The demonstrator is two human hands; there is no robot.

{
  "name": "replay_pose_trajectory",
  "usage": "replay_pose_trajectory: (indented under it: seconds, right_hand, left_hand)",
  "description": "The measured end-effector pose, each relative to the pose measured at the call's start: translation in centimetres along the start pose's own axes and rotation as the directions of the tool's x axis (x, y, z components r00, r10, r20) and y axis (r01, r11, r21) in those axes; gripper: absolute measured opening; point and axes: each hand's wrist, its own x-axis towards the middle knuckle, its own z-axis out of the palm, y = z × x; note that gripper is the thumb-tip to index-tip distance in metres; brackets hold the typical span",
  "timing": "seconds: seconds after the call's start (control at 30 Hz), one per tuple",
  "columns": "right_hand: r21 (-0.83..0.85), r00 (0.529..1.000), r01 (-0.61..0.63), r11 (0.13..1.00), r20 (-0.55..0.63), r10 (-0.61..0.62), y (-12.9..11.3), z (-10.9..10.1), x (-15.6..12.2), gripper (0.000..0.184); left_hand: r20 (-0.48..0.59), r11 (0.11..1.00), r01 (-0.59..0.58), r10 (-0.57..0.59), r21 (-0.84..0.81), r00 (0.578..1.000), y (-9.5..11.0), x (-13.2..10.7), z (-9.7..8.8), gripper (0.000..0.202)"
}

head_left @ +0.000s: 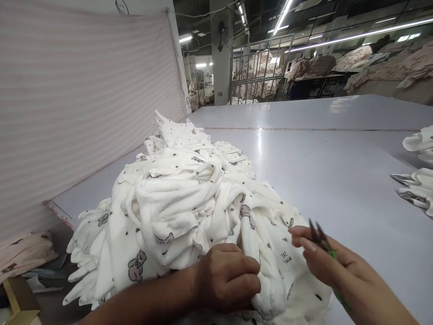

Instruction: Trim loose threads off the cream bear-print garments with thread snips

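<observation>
At the far left hung a pink striped sheet point(84, 99), its lower edge lying along the desk point(338, 158). Below it, past the corner of the desk, were a pink cloth point(27, 253) and a box point(20, 298).

The pile point(162, 203) of white printed cloth sat on the near part of the desk, left of middle, heaped high and spilling over at its left end.

The left hand point(230, 275) was closed in a fist low on the front of the pile, and appeared to grip a fold; what lay inside the fingers was hidden. A firm, low hold of that kind seemed right, since it would steady loose cloth without dragging its neighbours along.

Just right of the fist, the cloth bore a size mark point(287, 257). That flatter area was best left smooth and in plain sight.

Next came the right hand point(345, 271), holding green-handled snips point(324, 243) in its grasp, with thumb and forefinger nearly together. Whether those fingertips touched the cloth could not be told. The blades pointed up and away from the pile; keeping them so while the fingers worked looked wise, as a stray tip could nick the fabric.

At the right edge, well apart, lay more white cloths point(419, 189).
</observation>
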Motion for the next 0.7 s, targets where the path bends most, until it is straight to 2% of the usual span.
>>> replay_pose_trajectory:
  seconds: [0.07,0.13,0.2,0.23,0.27,0.3,0.33,0.37,0.4,0.43,0.47,0.5,0.53,0.57,0.6,0.63,0.67,0.7]
  right_hand:
    - [-0.092,0.998,0.022,0.996,0.058,-0.017,-0.1,0.6,-0.2,0.038]
    - [-0.164,0.994,0.070,0.984,0.093,-0.055,-0.5,0.9,-0.2,0.037]
    - [-0.194,0.984,0.121,0.974,0.154,-0.092,-0.9,1.0,-0.2,0.032]
    - [-0.207,0.975,0.151,0.967,0.192,-0.111,-1.1,1.1,-0.2,0.029]
    - [-0.218,0.964,0.181,0.959,0.231,-0.129,-1.1,1.1,-0.3,0.027]
    - [-0.226,0.953,0.211,0.951,0.263,-0.149,-1.1,1.1,-0.4,0.026]
    - [-0.231,0.944,0.239,0.943,0.282,-0.170,-1.1,1.2,-0.6,0.028]
    - [-0.230,0.936,0.269,0.935,0.290,-0.198,-0.9,1.3,-0.7,0.030]
    - [-0.227,0.929,0.302,0.926,0.289,-0.232,-0.8,1.3,-0.9,0.030]
    - [-0.223,0.920,0.340,0.914,0.282,-0.273,-0.5,1.4,-1.1,0.028]
    - [-0.221,0.909,0.382,0.898,0.265,-0.321,-0.3,1.4,-1.3,0.024]
    - [-0.221,0.896,0.427,0.877,0.239,-0.376,0.0,1.4,-1.6,0.018]
    - [-0.226,0.878,0.473,0.851,0.206,-0.433,0.2,1.5,-1.8,0.013]
    - [-0.234,0.855,0.518,0.823,0.170,-0.490,0.5,1.7,-2.1,0.009]
    - [-0.242,0.827,0.562,0.791,0.135,-0.546,0.8,1.9,-2.4,0.007]
    - [-0.251,0.795,0.602,0.758,0.103,-0.598,1.0,2.1,-2.7,0.009]
    - [-0.261,0.762,0.638,0.724,0.078,-0.643,1.2,2.4,-3.0,0.015]
    - [-0.272,0.731,0.667,0.693,0.058,-0.680,1.4,2.8,-3.2,0.021]
  left_hand:
    - [0.074,0.997,0.051,-0.054,0.053,0.996,0.3,0.2,-0.1,0.026]
    - [0.152,0.982,0.140,-0.159,0.129,0.975,0.6,0.6,-0.5,0.028]
    - [0.161,0.957,0.262,-0.280,0.121,0.947,0.6,1.5,-1.7,0.026]
    - [0.124,0.936,0.348,-0.351,0.047,0.928,0.4,2.1,-2.7,0.023]
    - [0.077,0.893,0.444,-0.439,-0.073,0.895,0.1,2.7,-3.9,0.021]
    - [0.028,0.816,0.533,-0.541,-0.224,0.841,-0.4,3.2,-5.3,0.020]
    - [-0.015,0.711,0.588,-0.642,-0.387,0.766,-1.0,3.7,-6.8,0.022]
    - [-0.044,0.599,0.595,-0.723,-0.536,0.689,-1.7,4.1,-8.4,0.024]
    - [-0.041,0.504,0.572,-0.772,-0.647,0.634,-2.3,4.4,-9.9,0.026]
    - [0.017,0.440,0.559,-0.775,-0.702,0.632,-2.8,4.5,-11.2,0.028]
    - [0.146,0.398,0.597,-0.736,-0.697,0.661,-3.1,4.7,-12.2,0.030]
    - [0.329,0.384,0.683,-0.664,-0.622,0.672,-3.1,4.7,-12.7,0.030]
    - [0.529,0.408,0.780,-0.577,-0.474,0.623,-2.8,4.8,-12.9,0.027]
    - [0.680,0.471,0.837,-0.519,-0.279,0.519,-2.3,5.0,-12.6,0.022]
    - [0.747,0.545,0.834,-0.520,-0.084,0.415,-1.7,5.1,-11.9,0.016]
    - [0.733,0.601,0.796,-0.573,0.073,0.366,-0.9,5.3,-11.0,0.019]
    - [0.668,0.634,0.754,-0.638,0.172,0.384,-0.1,5.5,-9.9,0.031]
    - [0.588,0.671,0.710,-0.669,0.215,0.455,0.6,5.6,-8.8,0.044]
